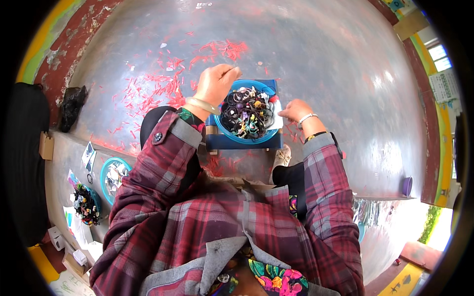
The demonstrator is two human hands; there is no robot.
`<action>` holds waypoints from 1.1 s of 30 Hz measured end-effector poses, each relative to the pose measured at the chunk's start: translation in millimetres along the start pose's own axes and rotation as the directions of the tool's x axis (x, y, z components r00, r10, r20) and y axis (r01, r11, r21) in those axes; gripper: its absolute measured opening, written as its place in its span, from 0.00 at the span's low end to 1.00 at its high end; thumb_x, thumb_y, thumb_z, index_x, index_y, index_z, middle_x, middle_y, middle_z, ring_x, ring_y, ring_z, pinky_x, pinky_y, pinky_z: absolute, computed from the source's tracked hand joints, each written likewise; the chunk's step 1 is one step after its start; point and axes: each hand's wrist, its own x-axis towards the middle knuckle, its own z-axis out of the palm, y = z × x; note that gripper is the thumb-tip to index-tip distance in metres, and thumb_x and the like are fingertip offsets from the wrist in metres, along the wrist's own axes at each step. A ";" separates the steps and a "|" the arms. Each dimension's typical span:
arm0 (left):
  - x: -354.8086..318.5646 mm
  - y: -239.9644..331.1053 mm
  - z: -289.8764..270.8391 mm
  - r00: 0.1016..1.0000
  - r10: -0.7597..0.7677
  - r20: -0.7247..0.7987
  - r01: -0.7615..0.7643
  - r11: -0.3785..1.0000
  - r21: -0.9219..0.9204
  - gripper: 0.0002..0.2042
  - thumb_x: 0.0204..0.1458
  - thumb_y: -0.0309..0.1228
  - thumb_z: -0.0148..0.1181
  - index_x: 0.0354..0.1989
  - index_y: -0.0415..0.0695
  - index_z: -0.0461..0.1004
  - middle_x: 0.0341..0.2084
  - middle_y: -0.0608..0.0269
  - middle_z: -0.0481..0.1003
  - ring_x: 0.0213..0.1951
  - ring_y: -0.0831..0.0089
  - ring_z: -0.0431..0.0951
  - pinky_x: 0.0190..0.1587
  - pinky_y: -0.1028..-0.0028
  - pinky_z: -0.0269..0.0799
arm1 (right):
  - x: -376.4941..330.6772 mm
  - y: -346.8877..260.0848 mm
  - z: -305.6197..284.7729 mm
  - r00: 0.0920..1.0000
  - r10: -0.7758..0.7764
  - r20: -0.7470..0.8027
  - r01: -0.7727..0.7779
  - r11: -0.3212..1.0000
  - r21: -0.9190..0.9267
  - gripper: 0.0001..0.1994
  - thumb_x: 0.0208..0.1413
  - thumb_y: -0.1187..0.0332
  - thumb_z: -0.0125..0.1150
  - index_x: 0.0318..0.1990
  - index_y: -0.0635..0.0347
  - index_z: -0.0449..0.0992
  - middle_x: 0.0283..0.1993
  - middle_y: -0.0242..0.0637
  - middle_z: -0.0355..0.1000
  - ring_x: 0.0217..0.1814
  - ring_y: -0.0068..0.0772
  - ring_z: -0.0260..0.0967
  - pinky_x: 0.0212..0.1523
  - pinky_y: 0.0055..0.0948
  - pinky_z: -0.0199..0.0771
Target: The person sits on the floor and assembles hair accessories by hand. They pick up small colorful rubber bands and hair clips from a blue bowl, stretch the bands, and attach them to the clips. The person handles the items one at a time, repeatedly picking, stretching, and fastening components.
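Observation:
My left hand (216, 85) is raised at the far left of a blue basin (218, 124), its fingers pinched together. Whatever they hold, if anything, is too small to make out. My right hand (297, 111) is just right of the basin, thumb and fingers also pinched, close to a white card or paper (278, 118) by the rim. I cannot tell whether it grips anything. A tangled heap of black hair ties (247, 112) with small coloured charms fills the basin. Beneath the basin is a low dark-blue stool (237, 145) between my knees.
Red scraps (158, 93) lie scattered over the grey floor ahead and left. At my left stand another blue basin (103, 175) with pale bits and a pile of dark hair ties (86, 204). A black plastic bag (72, 108) lies by the wall; a purple cup (407, 186) stands right.

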 end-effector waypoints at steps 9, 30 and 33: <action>-1.0 3.2 7.1 0.996 0.080 -0.037 -0.083 0.990 -0.111 0.12 0.50 0.34 0.53 0.29 0.37 0.76 0.20 0.54 0.75 0.23 0.69 0.75 0.28 0.72 0.68 | 8.1 -2.6 10.9 0.978 0.207 0.024 -0.207 0.978 0.004 0.13 0.37 0.58 0.65 0.22 0.60 0.79 0.25 0.39 0.75 0.29 0.36 0.74 0.33 0.33 0.71; 3.9 -2.7 5.2 0.995 0.099 -0.021 -0.099 0.995 -0.007 0.11 0.48 0.35 0.54 0.28 0.39 0.75 0.20 0.49 0.73 0.24 0.57 0.74 0.28 0.68 0.67 | 14.4 -8.1 12.8 0.995 0.093 -0.023 -0.095 0.985 -0.146 0.09 0.38 0.72 0.53 0.26 0.62 0.79 0.31 0.50 0.74 0.36 0.45 0.74 0.37 0.35 0.72; 3.4 -5.4 5.9 0.995 0.099 -0.020 -0.099 0.995 0.000 0.11 0.48 0.35 0.54 0.28 0.39 0.75 0.20 0.49 0.73 0.24 0.57 0.74 0.28 0.67 0.67 | 9.3 -11.6 8.6 0.993 0.113 -0.030 -0.116 0.985 -0.129 0.09 0.38 0.70 0.54 0.25 0.62 0.79 0.29 0.50 0.74 0.33 0.46 0.73 0.35 0.36 0.71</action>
